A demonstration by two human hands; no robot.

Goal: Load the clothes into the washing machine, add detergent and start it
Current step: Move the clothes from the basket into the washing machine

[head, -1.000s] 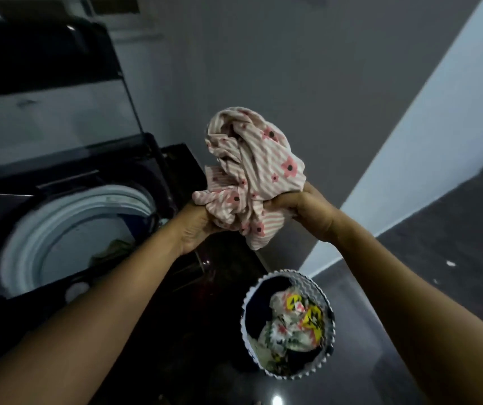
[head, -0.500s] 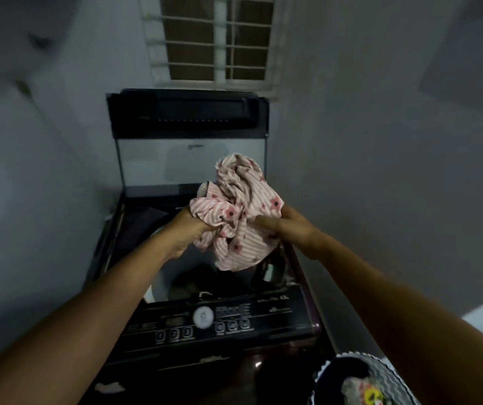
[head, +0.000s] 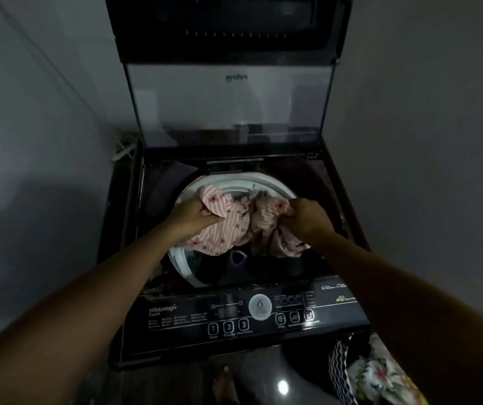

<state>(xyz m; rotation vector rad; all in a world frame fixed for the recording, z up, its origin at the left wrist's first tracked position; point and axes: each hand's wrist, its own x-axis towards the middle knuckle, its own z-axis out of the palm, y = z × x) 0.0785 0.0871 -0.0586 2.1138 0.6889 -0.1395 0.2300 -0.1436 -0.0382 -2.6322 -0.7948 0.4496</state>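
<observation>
**Item:** pink striped garment [head: 225, 226], flower print. It is bunched and slung across the mouth of the drum [head: 180, 260]. Its long axis runs left to right, parallel to the front edge of the washing machine [head: 176, 320], and the loose folds point down into the opening.

**Left hand** [head: 195, 214]: clenched on the left end, over the drum's left rim.

**Right hand** [head: 307, 216]: clenched on the right end, over the right rim.

Neither hand is nearer; the garment hangs between them. The drum lies directly beneath — letting go should drop it in.

**Lid** [head: 228, 97]: upright at the back edge.

**Basket** [head: 341, 361]: holds more clothes — beside the front right corner.
</observation>
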